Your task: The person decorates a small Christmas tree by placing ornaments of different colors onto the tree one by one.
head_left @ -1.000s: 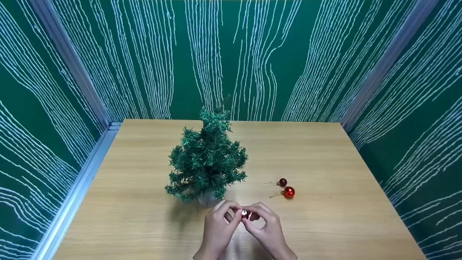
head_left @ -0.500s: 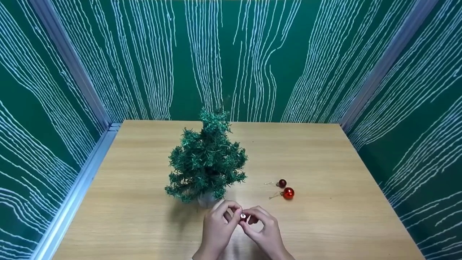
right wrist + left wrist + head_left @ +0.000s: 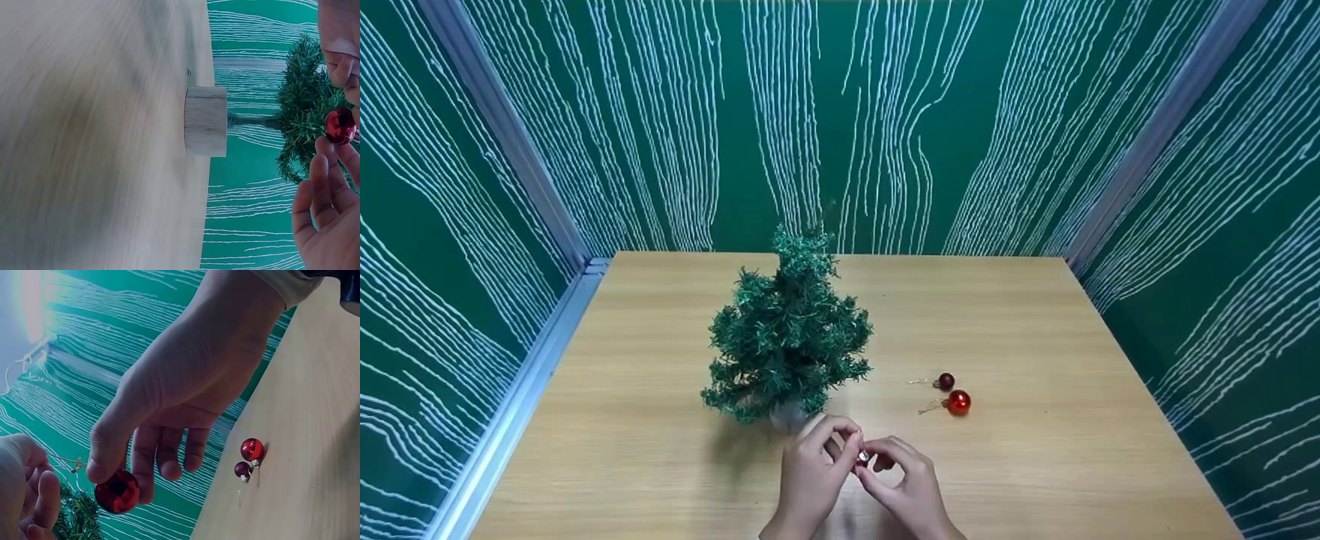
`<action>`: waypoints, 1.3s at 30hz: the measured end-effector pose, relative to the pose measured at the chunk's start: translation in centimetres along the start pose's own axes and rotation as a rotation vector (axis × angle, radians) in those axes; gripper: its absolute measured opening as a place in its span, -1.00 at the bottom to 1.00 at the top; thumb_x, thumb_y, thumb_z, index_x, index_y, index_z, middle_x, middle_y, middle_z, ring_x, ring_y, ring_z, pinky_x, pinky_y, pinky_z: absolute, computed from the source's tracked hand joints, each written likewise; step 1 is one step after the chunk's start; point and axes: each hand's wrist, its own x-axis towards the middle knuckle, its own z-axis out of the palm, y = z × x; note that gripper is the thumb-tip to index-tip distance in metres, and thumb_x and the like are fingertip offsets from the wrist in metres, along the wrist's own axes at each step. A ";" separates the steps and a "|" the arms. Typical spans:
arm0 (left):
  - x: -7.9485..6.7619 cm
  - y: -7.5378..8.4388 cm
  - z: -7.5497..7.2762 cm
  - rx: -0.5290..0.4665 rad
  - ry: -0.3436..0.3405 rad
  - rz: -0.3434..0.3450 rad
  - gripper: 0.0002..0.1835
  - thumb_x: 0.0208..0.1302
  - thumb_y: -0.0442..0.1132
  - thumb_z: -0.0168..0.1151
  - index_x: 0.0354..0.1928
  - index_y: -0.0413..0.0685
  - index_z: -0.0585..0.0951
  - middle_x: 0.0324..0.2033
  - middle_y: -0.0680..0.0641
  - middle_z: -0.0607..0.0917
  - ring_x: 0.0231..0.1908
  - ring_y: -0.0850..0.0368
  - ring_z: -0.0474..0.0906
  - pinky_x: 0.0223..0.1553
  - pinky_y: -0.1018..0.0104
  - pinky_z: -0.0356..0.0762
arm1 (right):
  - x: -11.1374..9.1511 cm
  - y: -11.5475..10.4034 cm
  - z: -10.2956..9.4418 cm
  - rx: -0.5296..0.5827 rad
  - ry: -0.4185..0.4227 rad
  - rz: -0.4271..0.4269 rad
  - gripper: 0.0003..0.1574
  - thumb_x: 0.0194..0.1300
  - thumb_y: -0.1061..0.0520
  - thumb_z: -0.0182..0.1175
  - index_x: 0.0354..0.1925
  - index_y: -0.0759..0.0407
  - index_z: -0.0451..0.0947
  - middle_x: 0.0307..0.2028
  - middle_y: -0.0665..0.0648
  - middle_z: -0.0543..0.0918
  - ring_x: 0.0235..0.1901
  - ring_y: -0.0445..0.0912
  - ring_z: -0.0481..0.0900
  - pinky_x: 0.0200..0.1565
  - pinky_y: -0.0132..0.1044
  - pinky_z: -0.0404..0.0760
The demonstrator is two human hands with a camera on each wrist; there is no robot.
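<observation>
Just in front of the small artificial Christmas tree (image 3: pixel 791 330), both hands meet at a shiny red bauble (image 3: pixel 117 491). My right hand (image 3: pixel 907 480) pinches the bauble near its cap between thumb and index finger; its other fingers are loosely bent. A thin gold hanging string (image 3: pixel 76 464) runs from the cap to my left hand (image 3: pixel 814 472), whose thumb and fingertips pinch it. In the right wrist view the bauble hangs in the air beside the branches, and the tree's whitish round base (image 3: pixel 206 121) stands on the table.
On the wooden table (image 3: pixel 1035 322), right of the tree, lie a larger red bauble (image 3: pixel 958 403) and a smaller dark red bauble (image 3: pixel 946 382), each with its string. Green walls (image 3: pixel 960 150) with white streaked lines enclose the table's back and sides.
The held bauble has shifted slightly left and towards the person, with my right hand moving along with it. My left hand has stayed nearly in place. Tree and loose baubles are unmoved.
</observation>
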 end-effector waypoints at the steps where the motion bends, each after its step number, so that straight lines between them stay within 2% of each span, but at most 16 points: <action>1: 0.0 0.0 0.0 0.002 0.002 0.000 -0.79 0.11 -0.40 0.40 -0.36 0.11 0.62 -0.47 0.19 0.57 -0.62 0.49 0.41 -0.58 0.66 0.41 | 0.1 -0.1 0.0 0.004 -0.001 -0.009 -0.68 -0.05 0.39 0.45 -0.25 0.21 0.66 -0.45 0.10 0.66 -0.53 -0.06 0.53 -0.41 -0.38 0.51; 6: 0.1 0.1 -0.1 0.006 0.009 0.004 -0.78 0.10 -0.41 0.40 -0.36 0.12 0.62 -0.48 0.20 0.57 -0.63 0.49 0.40 -0.58 0.66 0.41 | -0.4 0.6 0.1 0.007 -0.026 0.017 -0.70 0.00 0.34 0.45 -0.24 0.18 0.66 -0.44 0.11 0.67 -0.52 -0.05 0.55 -0.41 -0.36 0.53; 11: 0.0 0.3 -0.1 -0.005 0.010 0.007 -0.78 0.10 -0.41 0.40 -0.36 0.12 0.62 -0.49 0.19 0.56 -0.64 0.51 0.39 -0.58 0.66 0.40 | -1.1 1.5 0.1 0.003 -0.047 0.039 -0.58 -0.03 0.36 0.46 -0.18 0.06 0.66 -0.41 0.01 0.67 -0.48 -0.12 0.56 -0.38 -0.40 0.54; 17: -0.1 0.4 -0.1 0.010 0.007 0.012 -0.79 0.10 -0.39 0.40 -0.37 0.12 0.62 -0.48 0.20 0.57 -0.62 0.52 0.39 -0.57 0.66 0.39 | -1.1 1.5 0.3 0.017 -0.047 0.025 -0.51 -0.04 0.36 0.47 -0.14 -0.01 0.65 -0.38 -0.10 0.63 -0.47 -0.19 0.54 -0.37 -0.40 0.55; 22: -0.1 0.5 0.0 0.008 -0.008 0.009 -0.81 0.12 -0.37 0.39 -0.36 0.13 0.63 -0.46 0.21 0.58 -0.61 0.52 0.40 -0.57 0.57 0.44 | -1.0 1.4 0.4 0.004 -0.052 0.034 -0.49 -0.06 0.36 0.47 -0.14 -0.05 0.65 -0.40 -0.13 0.61 -0.49 -0.23 0.52 -0.37 -0.41 0.53; 26: -0.2 0.4 0.0 0.000 -0.020 0.008 -0.83 0.15 -0.35 0.38 -0.36 0.13 0.63 -0.47 0.21 0.58 -0.61 0.53 0.39 -0.57 0.59 0.43 | -1.0 1.5 0.3 0.005 -0.060 0.032 -0.50 -0.06 0.36 0.47 -0.15 -0.04 0.64 -0.37 -0.12 0.61 -0.48 -0.22 0.51 -0.36 -0.42 0.52; 31: -0.1 0.5 -0.1 -0.025 -0.040 -0.002 -0.88 0.21 -0.30 0.37 -0.36 0.11 0.63 -0.48 0.19 0.58 -0.62 0.51 0.42 -0.56 0.66 0.42 | -0.6 1.4 0.0 0.035 -0.051 0.002 -0.57 -0.01 0.33 0.47 -0.13 0.06 0.63 -0.28 0.00 0.62 -0.43 -0.13 0.52 -0.37 -0.38 0.53; 39: -0.3 0.6 -0.3 -0.054 -0.052 -0.016 -0.90 0.23 -0.29 0.36 -0.34 0.11 0.64 -0.47 0.18 0.58 -0.64 0.50 0.43 -0.58 0.66 0.42 | 0.7 -0.1 -0.8 0.228 -0.060 0.197 -0.68 0.19 0.36 0.32 -0.09 0.09 0.65 -0.24 0.02 0.69 -0.35 -0.18 0.58 -0.25 -0.35 0.57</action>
